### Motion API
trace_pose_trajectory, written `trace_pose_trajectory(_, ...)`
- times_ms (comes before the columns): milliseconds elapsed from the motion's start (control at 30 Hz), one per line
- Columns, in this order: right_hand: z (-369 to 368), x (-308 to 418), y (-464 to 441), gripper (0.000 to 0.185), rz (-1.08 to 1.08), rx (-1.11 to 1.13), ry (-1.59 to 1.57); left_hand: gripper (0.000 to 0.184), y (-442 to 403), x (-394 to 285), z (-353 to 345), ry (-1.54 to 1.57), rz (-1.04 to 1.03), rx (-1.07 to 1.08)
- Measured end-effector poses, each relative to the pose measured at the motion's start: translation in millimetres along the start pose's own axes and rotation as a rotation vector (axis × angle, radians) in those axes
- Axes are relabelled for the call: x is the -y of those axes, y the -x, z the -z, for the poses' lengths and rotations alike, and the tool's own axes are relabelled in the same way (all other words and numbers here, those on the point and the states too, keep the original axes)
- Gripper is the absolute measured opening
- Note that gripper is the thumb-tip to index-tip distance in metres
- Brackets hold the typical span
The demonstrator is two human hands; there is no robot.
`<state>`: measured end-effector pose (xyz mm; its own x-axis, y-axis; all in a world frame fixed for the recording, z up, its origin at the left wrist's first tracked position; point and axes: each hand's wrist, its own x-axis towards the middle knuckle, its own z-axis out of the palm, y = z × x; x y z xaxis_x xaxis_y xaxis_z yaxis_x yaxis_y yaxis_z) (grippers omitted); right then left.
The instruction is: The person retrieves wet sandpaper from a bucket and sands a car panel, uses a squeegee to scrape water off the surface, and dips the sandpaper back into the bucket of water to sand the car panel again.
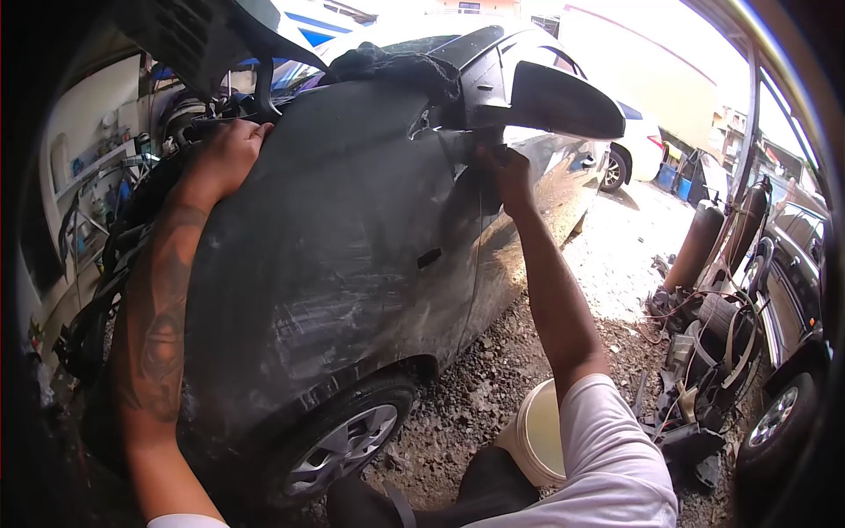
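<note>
A dark grey front fender [326, 220] with pale scuffs and dusty smears fills the middle of the head view. My left hand [227, 158] is closed at its upper edge under the raised hood [220, 40], with curled fingers against the fender. Below the black side mirror [563, 101], my right hand [510, 180] is closed near the rear top corner of the fender, by the door. Something dark shows at its fingers, too shadowed to name. A dark cloth [387, 69] lies bunched at the windshield base.
A white bucket [532, 431] stands on the gravel near my legs, behind the front wheel [348, 444]. To the right are gas cylinders [695, 242], a heap of scrap parts [704, 370] and another dark car [797, 264]. Cluttered shelves [92, 172] line the left side.
</note>
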<state>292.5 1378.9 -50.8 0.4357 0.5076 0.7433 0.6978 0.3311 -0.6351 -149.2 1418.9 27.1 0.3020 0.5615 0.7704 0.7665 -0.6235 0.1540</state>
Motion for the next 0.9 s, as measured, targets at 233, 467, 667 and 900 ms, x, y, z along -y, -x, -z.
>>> trace_pose_trajectory(233,-2.9,-1.7,-8.1,0.037,0.073,-0.027,0.032,0.042,-0.3,-0.8,-0.2,0.033,-0.015,0.001)
trace_pose_trajectory(467,10.1,35.6,-18.6,0.033,-0.12,0.253,-0.24,0.039,-0.2,-7.5,10.2,0.019,0.053,0.078)
trace_pose_trajectory(667,0.0,21.7,-43.0,0.026,-0.011,0.257,-0.223,0.04,-2.3,4.4,-1.3,0.017,-0.041,0.003)
trace_pose_trajectory(900,4.8,20.1,-26.3,0.031,-0.083,0.27,-0.21,0.036,-4.4,7.6,-5.6,0.033,-0.036,-0.023)
